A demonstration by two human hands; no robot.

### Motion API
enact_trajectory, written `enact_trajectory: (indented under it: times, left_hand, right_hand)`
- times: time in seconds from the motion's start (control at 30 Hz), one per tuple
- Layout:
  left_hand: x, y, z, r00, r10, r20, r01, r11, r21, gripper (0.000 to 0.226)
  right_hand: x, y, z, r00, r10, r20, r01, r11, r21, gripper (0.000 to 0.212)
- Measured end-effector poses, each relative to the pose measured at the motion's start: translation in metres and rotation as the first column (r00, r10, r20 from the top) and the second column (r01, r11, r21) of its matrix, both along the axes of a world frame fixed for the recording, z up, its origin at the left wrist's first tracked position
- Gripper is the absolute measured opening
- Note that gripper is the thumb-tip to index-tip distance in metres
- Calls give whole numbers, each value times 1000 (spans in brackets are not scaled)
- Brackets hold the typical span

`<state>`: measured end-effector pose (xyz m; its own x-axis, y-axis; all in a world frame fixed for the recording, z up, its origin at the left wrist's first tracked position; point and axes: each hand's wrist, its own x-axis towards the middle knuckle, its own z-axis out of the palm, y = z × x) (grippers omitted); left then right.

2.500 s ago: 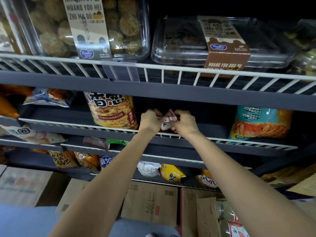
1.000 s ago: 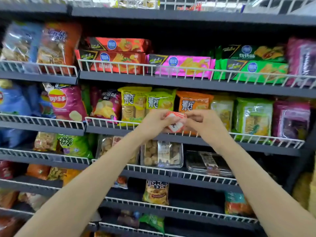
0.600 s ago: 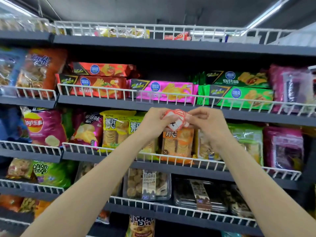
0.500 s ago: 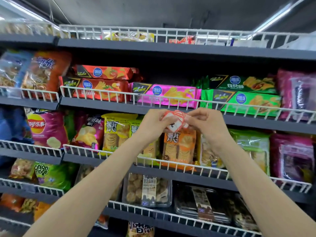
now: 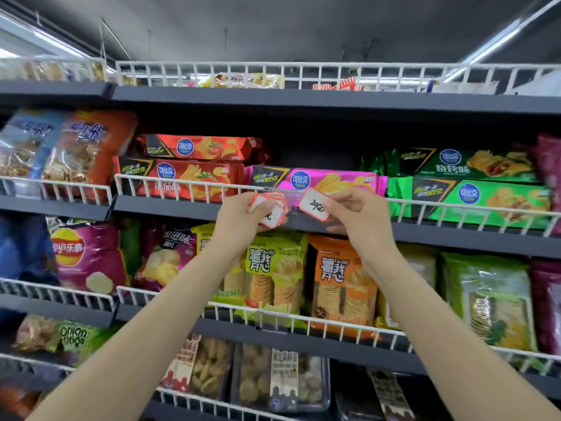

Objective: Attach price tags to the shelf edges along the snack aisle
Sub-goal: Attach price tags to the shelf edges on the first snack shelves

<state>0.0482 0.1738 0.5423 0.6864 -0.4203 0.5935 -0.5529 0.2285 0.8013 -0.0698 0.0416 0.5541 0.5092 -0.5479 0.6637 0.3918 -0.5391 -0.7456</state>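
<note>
I see grey ceiling (image 5: 303, 25) | strip light (image 5: 501, 38) upper right | dark shelving (image 5: 303, 100) with white wire rails (image 5: 273, 71)

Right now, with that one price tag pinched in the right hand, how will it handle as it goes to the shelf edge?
The single tag looks thin and card-like, so probably very light. It stays flat while the right hand pinches only one end, so likely stiff enough to press on. The fanned stack in the left hand may slip.

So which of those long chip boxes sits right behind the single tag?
The pink box, alone in the middle of its shelf. The tag pinched in the right hand overlaps it; the red boxes lie left, the green boxes right.
</note>
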Motion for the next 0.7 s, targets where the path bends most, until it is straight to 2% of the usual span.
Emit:
enact_trajectory:
  times: [0.13, 0.3, 0.37, 0.5, 0.7]
  left_hand:
    - [20, 1, 2, 996, 44, 77, -48, 997, 54, 24]
    - [35, 5, -2, 981, 99, 166, -124, 982, 145, 25]
    - [37, 6, -3, 980, 88, 178, -116, 981, 155, 23]
    - [38, 8, -3, 986, 21, 166, -49, 984, 170, 33]
    - [33, 9, -5, 977, -53, 209, 12, 980, 196, 50]
  right_hand:
    - [13, 7, 0, 997, -82, -10, 82, 995, -56, 12]
    - [20, 8, -4, 990, -139, -22, 137, 988, -76, 6]
    - [21, 8, -5, 990, -140, -14, 138, 989, -60, 9]
    - [21, 10, -4, 996, -85, -4, 85, 996, -25, 16]
    - [29, 9, -2, 995, -97, 6, 97, 992, -81, 16]
